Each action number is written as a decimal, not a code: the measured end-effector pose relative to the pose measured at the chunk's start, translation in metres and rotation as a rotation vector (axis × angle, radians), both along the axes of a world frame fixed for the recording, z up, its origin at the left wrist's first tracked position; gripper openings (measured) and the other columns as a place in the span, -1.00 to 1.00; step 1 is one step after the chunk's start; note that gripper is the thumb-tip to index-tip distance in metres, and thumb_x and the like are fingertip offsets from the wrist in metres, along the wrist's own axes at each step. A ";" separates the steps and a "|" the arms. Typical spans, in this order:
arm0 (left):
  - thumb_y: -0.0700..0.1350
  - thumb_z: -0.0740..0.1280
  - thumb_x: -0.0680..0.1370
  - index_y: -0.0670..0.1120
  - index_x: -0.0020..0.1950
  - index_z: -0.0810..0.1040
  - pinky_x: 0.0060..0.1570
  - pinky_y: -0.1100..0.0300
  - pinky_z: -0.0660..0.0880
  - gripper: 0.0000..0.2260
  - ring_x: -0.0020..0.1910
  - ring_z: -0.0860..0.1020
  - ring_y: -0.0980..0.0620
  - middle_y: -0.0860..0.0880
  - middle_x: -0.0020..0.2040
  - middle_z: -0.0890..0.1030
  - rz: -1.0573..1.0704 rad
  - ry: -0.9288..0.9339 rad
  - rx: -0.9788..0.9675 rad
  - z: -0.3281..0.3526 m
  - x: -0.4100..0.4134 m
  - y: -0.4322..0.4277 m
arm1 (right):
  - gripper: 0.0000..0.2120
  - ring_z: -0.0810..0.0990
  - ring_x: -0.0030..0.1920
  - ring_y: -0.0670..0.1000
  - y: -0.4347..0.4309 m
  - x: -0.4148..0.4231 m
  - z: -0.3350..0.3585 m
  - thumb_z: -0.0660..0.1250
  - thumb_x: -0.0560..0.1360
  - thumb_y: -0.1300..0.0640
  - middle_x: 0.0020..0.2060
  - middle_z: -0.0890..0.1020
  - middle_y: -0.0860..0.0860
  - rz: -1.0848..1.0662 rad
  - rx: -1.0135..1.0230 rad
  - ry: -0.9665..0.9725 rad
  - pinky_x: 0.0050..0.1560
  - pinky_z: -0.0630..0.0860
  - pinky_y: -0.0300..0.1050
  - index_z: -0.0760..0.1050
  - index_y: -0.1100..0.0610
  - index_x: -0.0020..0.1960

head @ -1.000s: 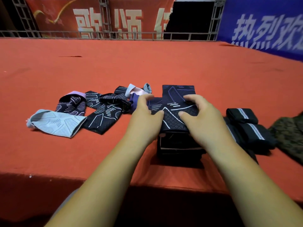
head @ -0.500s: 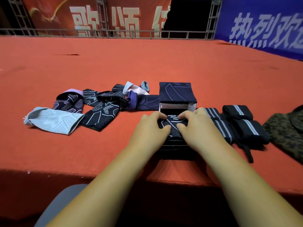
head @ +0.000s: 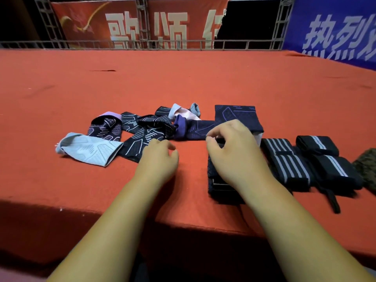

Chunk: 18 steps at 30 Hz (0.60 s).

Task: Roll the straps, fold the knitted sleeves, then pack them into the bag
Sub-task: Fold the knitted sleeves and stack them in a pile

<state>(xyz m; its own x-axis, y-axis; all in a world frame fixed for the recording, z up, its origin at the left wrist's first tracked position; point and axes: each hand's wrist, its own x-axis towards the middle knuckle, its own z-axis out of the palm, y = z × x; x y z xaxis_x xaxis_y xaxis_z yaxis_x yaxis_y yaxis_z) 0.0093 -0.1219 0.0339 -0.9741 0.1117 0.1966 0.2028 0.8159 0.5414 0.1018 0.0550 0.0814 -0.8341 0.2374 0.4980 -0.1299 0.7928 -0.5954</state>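
Head: right hand (head: 238, 155) curls over folded sleeves (head: 216, 187) (left hand (head: 158, 159) idle).

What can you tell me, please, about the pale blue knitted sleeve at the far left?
The pale blue knitted sleeve lies flat and unfolded on the red cloth-covered table, leftmost of the loose sleeves. Its soft knit shows a faint geometric pattern. Its right end meets a black white-lined knitted sleeve.

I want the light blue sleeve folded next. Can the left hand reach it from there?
Probably yes. The left hand holds nothing and hovers by the dark patterned sleeves; the light blue sleeve lies to its left on the red table, uncovered.
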 end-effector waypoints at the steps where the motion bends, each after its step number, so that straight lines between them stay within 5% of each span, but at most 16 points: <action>1: 0.03 0.31 0.65 0.01 0.33 0.65 0.37 -0.07 0.44 -0.70 0.39 0.46 -0.19 -0.10 0.39 0.51 0.030 -0.005 -0.134 -0.004 -0.005 -0.009 | -0.90 0.55 0.19 0.06 -0.008 -0.002 -0.002 0.36 0.61 0.10 0.08 0.58 -0.04 0.035 0.013 0.002 0.30 0.49 0.03 0.66 -0.02 0.01; 7: 0.22 0.22 0.69 0.12 0.56 0.47 0.55 -0.17 0.24 -0.55 0.66 0.16 -0.23 -0.10 0.69 0.22 0.063 -0.171 -0.440 -0.029 -0.025 -0.043 | -0.89 0.55 0.19 0.09 -0.042 -0.013 -0.012 0.36 0.62 0.09 0.08 0.61 -0.01 0.140 0.078 -0.011 0.32 0.45 0.05 0.67 0.01 0.04; 11: 0.05 0.32 0.64 0.07 0.43 0.56 0.37 -0.15 0.46 -0.65 0.45 0.46 -0.19 -0.02 0.45 0.54 0.064 0.021 -0.426 -0.031 -0.030 -0.056 | -0.88 0.56 0.17 0.11 -0.054 -0.017 -0.015 0.35 0.61 0.12 0.06 0.63 -0.01 0.158 0.098 -0.026 0.29 0.45 0.07 0.67 0.03 0.03; 15: -0.26 0.37 0.48 0.05 0.24 0.63 0.23 -0.09 0.54 -0.62 0.26 0.59 -0.14 -0.01 0.21 0.64 0.053 0.174 -0.071 -0.019 -0.027 -0.064 | -0.84 0.58 0.19 0.04 -0.063 -0.019 -0.015 0.35 0.61 0.19 0.10 0.63 -0.02 0.192 0.042 -0.048 0.30 0.46 0.00 0.68 0.04 0.10; 18: -0.29 0.36 0.40 0.13 0.14 0.58 0.12 0.08 0.55 -0.58 0.10 0.62 0.06 0.17 0.06 0.66 -0.036 0.154 0.261 0.004 -0.011 -0.061 | -0.68 0.59 0.25 -0.04 -0.071 -0.020 -0.017 0.32 0.60 0.28 0.21 0.61 -0.07 0.221 -0.064 -0.088 0.35 0.48 -0.06 0.62 0.01 0.27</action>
